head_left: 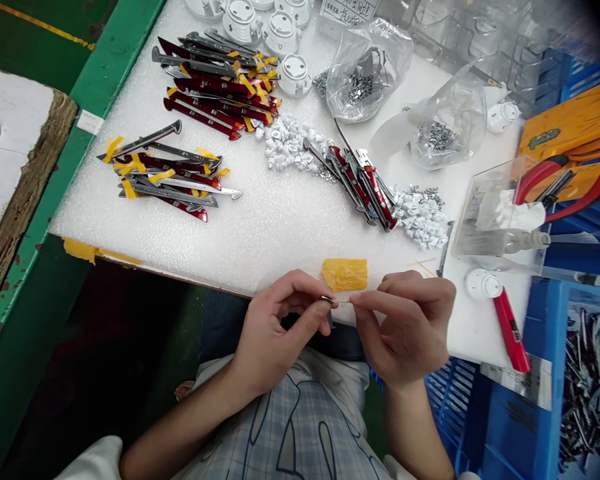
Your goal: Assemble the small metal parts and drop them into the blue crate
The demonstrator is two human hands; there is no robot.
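My left hand (275,337) pinches a narrow dark metallic strip (327,299) between thumb and forefinger; most of it is hidden by the fingers. In my right hand (405,327), thumb and fingertips close on a thin pale toothpick-like stick (345,302). Its tip points left at the strip's end; whether they touch I cannot tell. Just beyond both hands lies a yellow tape patch (344,275) with a glossy smear on it. More thin sticks (424,265) rest to its right. Small white plastic parts (420,217) are heaped near a bundle of red and grey strips (363,187).
Taped strips lie in a large pile (220,83) and a smaller pile (167,177) on the white foam sheet (260,233). Bags of metal bits (365,83) stand behind. At right are a clear box (500,213), red-handled pliers (543,177), a red marker-like tube (513,330) and blue bins (525,413).
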